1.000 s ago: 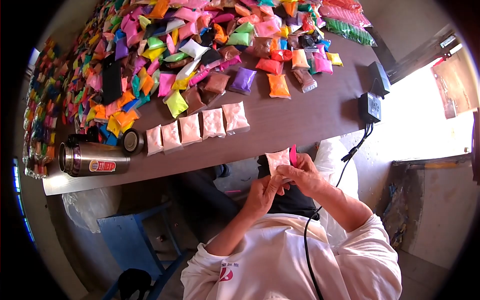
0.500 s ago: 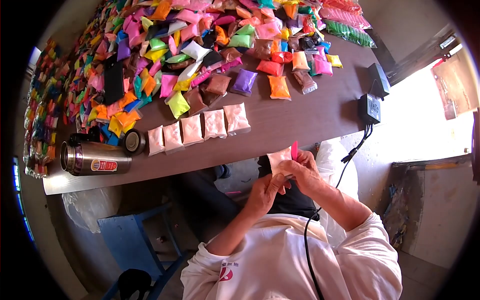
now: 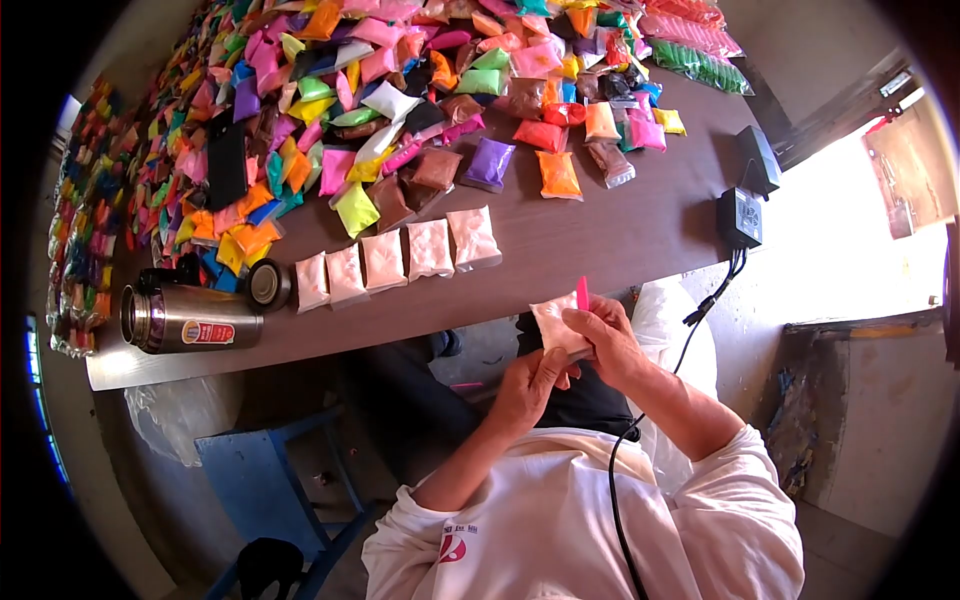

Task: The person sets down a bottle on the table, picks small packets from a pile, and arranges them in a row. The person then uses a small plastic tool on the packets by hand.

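Between my two hands, just off the table's near edge, is a small clear packet of pale pink material [image 3: 552, 318]. My left hand [image 3: 535, 385] pinches its lower corner between thumb and fingers. My right hand [image 3: 610, 345] grips the packet's right side, its thumb pressed on the face. A bright pink flat strip [image 3: 583, 291] sticks up from the fingers of my right hand; its lower part is hidden. On the table to the left, several similar pale pink packets [image 3: 430, 248] lie in a slanting row.
Heaps of coloured packets [image 3: 400, 100] cover the back and left of the brown table [image 3: 640, 215]. A steel flask [image 3: 190, 318] lies near the left edge beside its round lid [image 3: 268, 284]. A black box with cables [image 3: 740, 218] sits at the right edge. A blue chair [image 3: 260, 480] stands below left.
My right thumb has moved up the packet's face, and the packet has tilted slightly. The pink strip has shifted a little left and up. My left hand stays almost in place.
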`<state>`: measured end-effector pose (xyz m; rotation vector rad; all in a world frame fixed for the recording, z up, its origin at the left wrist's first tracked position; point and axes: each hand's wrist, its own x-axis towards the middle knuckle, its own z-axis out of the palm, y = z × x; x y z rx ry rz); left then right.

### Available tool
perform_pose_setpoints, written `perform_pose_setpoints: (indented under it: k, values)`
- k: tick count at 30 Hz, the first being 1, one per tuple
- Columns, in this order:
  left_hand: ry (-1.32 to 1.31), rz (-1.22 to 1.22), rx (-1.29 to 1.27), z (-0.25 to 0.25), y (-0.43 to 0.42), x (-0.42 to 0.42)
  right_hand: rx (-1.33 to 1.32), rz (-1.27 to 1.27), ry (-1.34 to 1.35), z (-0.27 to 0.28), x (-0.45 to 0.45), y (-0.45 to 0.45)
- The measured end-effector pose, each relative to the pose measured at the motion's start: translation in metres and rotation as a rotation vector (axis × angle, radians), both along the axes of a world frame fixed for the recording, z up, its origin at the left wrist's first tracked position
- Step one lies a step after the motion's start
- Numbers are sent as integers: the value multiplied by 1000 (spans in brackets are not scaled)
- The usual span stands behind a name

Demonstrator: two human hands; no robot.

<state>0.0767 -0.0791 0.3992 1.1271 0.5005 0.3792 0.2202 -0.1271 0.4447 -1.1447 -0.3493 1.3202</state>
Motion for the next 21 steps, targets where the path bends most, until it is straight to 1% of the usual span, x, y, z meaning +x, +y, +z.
perform_pose_setpoints:
  k: [4, 6, 10, 12, 16, 18, 21]
  values:
    - [0, 22, -17, -1, 3, -1, -50, 56, -88, -8, 3, -4]
    - [22, 9, 11, 0, 1, -3, 47, 170, -47, -11, 4, -7]
    - [52, 16, 67, -2, 0, -3, 43, 120, -94, -10, -3, -11]
    - [38, 38, 48, 0, 3, -2, -35, -38, -27, -4, -11, -7]
    - [25, 61, 45, -3, 4, -4, -27, -4, 43, -1, -9, -3]
    - [20, 53, 35, 0, 2, -3, -51, 171, -100, -7, -6, -5]
    - [10, 46, 38, 4, 1, -3, -1, 127, -64, -10, -8, -5]
